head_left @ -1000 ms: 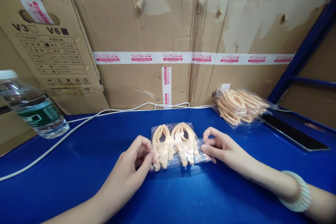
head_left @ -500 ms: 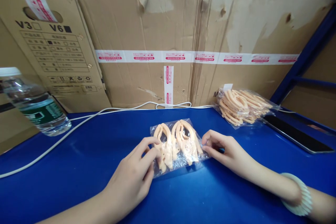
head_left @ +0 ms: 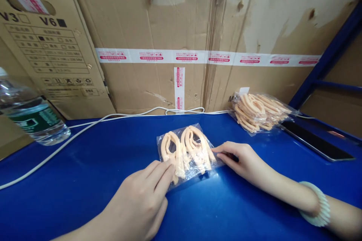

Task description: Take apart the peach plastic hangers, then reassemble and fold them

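A clear plastic bag (head_left: 195, 169) with pale peach, curved loop-shaped pieces (head_left: 195, 145) inside lies flat on the blue tabletop. My left hand (head_left: 147, 188) covers its lower left corner, fingers pressed together and the thumb underneath, partly out of sight. At the bag's right edge, my right hand (head_left: 237, 156) pinches the film between thumb and fingertips. A pale green ridged bracelet (head_left: 315, 204) circles my right wrist.
Similar bagged pieces (head_left: 257, 113) are piled at the back right, beside a dark phone (head_left: 316, 141). On the left stands a water bottle (head_left: 36, 122), near a white cable (head_left: 82, 131) crossing the table. Taped cardboard (head_left: 141, 83) forms the back wall; a blue metal post (head_left: 325, 56) rises at right.
My left fingers have come together and moved down to the bag's lower left corner. My right thumb and fingertips have drawn closer on its right edge. The view has shifted slightly.
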{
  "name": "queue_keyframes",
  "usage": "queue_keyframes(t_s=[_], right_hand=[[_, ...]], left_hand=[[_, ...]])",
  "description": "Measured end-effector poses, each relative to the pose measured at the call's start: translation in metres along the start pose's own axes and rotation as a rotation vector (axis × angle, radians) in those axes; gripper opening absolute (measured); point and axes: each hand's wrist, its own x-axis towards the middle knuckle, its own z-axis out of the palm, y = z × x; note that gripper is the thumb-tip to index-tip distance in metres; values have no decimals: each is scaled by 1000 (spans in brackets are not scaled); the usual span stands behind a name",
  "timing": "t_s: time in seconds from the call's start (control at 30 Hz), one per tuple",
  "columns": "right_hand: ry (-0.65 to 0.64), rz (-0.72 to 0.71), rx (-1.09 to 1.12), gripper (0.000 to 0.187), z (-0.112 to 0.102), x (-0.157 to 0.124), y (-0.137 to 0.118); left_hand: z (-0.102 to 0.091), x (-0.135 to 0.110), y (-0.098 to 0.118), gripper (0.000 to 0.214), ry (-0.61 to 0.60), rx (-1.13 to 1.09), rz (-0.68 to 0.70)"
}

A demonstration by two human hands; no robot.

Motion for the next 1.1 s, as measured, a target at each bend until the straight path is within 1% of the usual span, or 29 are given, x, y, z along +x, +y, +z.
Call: queue_keyframes(t_s=[0.13, 0.27, 0.33, 0.37, 0.4, 0.43, 0.53, 0.63, 0.73, 0.83, 0.97, 1.1], right_hand=[[-54, -57, -68, 30, -3, -1, -3], [-183, -74, -45, 34, -11, -1, -6], [-251, -65, -25, 35, -15, -1, -6], [-271, -59, -19, 39, -16, -1, -6], [-280, -54, -18, 43, -16, 0, -6], [-278, -53, -23, 42, -17, 0, -6], [-241, -89, -67, 28, -15, 1, -8], [-196, -147, -115, 31, -13, 3, -12], [-169, -183, -126, 32, -12, 4, -14], [-149, -192, -123, 33, -13, 3, -13], [-28, -188, -43, 31, -23, 3, -13], [135, -233, 126, 30, -43, 8, -21]], left_hand=[[-5, 3, 2, 33, -22, -12, -37], [-6, 7, -1, 24, -34, -9, -45], [-5, 7, -4, 24, -44, 8, -25], [-4, 7, -5, 24, -48, 36, -4], [-3, 6, -6, 25, -52, 76, 23], [-2, 5, -6, 25, -57, 126, 54], [2, 3, -5, 34, -75, 279, 149], [8, 4, -7, 41, -76, 391, 205], [12, 6, -13, 41, -4, 430, 222], [13, 9, -18, 41, 46, 421, 229], [2, 18, -19, 38, 141, 332, 208], [-21, 36, -20, 28, 235, 190, 136]])
